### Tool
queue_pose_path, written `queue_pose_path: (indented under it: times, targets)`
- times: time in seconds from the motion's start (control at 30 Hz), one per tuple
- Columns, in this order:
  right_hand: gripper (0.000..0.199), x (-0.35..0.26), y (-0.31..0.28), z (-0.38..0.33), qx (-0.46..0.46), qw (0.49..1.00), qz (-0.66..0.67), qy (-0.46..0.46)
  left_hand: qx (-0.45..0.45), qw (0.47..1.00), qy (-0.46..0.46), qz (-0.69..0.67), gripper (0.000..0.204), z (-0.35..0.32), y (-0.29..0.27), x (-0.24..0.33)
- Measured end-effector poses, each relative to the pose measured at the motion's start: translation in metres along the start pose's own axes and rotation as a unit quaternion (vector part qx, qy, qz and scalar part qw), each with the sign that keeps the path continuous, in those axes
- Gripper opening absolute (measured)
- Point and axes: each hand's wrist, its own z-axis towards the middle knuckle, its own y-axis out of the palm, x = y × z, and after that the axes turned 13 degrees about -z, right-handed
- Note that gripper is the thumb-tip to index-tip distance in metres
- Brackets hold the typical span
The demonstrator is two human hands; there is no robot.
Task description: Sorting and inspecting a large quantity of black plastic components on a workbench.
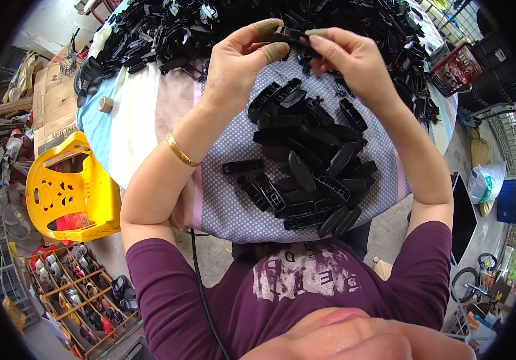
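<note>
Between my two hands, above the far part of the cloth, is a small black plastic part (291, 34). My left hand (245, 54) pinches its left end with thumb and forefinger, both wrapped in tan tape. From the other side my right hand (349, 57) grips the part's right end, its taped fingertips pressed together. Below the hands lies a loose pile of similar black plastic parts (303, 171), long and narrow, some with slotted sides. A much larger heap of black parts (150, 39) spreads along the far edge of the table.
The table wears a dotted grey cloth (222, 207). A tape roll (105, 105) lies at the left. Beside the table stand a yellow plastic chair (78, 192) and a shoe rack (84, 294). At the right are a red basket (456, 69) and a bicycle (474, 282). A black cable (198, 270) hangs near my left arm.
</note>
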Motion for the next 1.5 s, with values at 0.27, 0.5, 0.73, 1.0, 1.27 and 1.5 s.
queue_pose_path:
  times: [0.27, 0.5, 0.73, 1.0, 1.27, 1.5]
  targets:
    - [0.02, 0.001, 0.023, -0.009, 0.072, 0.997, 0.013, -0.013, -0.004, 1.0, -0.007, -0.022, 0.036, -0.004, 0.003, 0.001]
    - [0.015, 0.009, 0.02, -0.006, 0.089, 0.989, -0.083, -0.085, 0.001, 0.999, -0.025, -0.035, 0.033, -0.008, 0.009, 0.004]
    - [0.023, 0.0, 0.014, -0.005, 0.018, 0.985, -0.153, -0.077, -0.052, 0.997, -0.014, -0.063, 0.028, -0.005, 0.005, 0.01]
    - [0.019, -0.004, 0.018, -0.013, 0.052, 0.925, -0.302, -0.225, -0.108, 0.994, -0.009, 0.001, 0.026, -0.009, 0.007, 0.018]
    - [0.03, 0.006, -0.016, 0.006, -0.037, 0.909, -0.34, -0.236, -0.142, 0.973, 0.06, 0.174, 0.03, -0.011, 0.018, 0.034]
    - [0.032, 0.027, -0.001, 0.003, -0.071, 0.802, -0.528, -0.272, -0.314, 0.876, 0.032, 0.364, 0.027, -0.021, 0.03, 0.04]
